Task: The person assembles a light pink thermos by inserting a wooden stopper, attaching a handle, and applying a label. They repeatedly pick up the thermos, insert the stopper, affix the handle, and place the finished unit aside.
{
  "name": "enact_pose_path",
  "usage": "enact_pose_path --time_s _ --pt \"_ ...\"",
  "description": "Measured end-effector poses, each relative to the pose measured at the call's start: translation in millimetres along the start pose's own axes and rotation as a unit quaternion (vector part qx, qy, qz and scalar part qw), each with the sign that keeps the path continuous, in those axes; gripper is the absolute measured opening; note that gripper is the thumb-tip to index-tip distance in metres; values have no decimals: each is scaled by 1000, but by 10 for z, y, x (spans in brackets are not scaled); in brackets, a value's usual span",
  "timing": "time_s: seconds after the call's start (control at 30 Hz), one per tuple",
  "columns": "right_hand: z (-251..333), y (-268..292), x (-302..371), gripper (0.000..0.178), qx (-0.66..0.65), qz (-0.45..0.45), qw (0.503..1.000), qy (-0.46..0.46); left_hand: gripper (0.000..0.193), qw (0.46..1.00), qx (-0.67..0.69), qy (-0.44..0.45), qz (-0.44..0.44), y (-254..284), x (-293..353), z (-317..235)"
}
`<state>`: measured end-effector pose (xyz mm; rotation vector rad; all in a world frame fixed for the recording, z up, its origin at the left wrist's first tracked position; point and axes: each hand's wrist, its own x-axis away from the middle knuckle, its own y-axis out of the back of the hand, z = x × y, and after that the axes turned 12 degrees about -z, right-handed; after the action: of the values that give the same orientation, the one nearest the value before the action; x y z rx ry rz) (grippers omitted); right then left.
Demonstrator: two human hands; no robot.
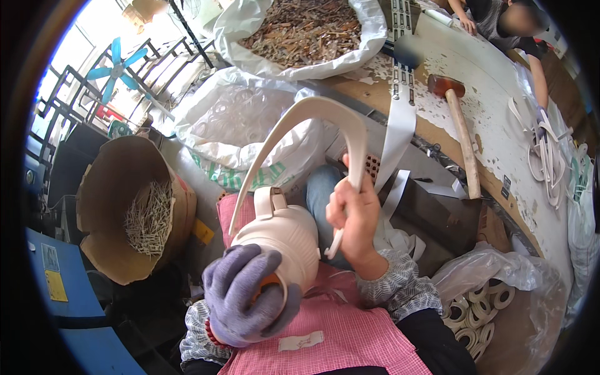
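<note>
A cream plastic jug-like body [299, 232], perhaps a thermos housing, is tilted across my lap. My left hand [247, 294], in a purple-grey knit glove, wraps round its near end, where a bit of orange shows between the fingers. My right hand [356, 215], bare, grips the lower part of a large curved cream handle [322, 109]. The handle arches over the body, and its hooked lower end sits close to the body's right side; whether they join there I cannot tell. A short loop-shaped piece [269, 203] stands up at the body's far end.
An open carton [103, 206] of thin pale pieces stands left. White sacks hold clear plastic rings [244, 115] and brown scraps [306, 31]. A mallet [461, 125] lies on the worktable [500, 94]; another person's arm [539, 81] reaches over cream handles [547, 156]. Cream rings [478, 312] fill a bag lower right.
</note>
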<state>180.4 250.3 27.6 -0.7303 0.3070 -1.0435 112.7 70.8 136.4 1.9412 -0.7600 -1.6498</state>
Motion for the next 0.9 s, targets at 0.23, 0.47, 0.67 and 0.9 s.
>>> enact_pose_path --time_s 0.23,0.47,0.67,0.9 --pt "-105 -188 196 44 70 48 996 -17 36 995 58 24 74 278 126 61" --pt "-156 -166 517 52 161 129 976 -63 53 771 378 499 -114 28 370 666" --pt "-23 -15 388 45 212 138 962 -101 28 574 521 632 -7 -44 548 655" --pt "-27 131 450 47 173 129 968 -128 28 574 526 626 -44 -116 675 476"
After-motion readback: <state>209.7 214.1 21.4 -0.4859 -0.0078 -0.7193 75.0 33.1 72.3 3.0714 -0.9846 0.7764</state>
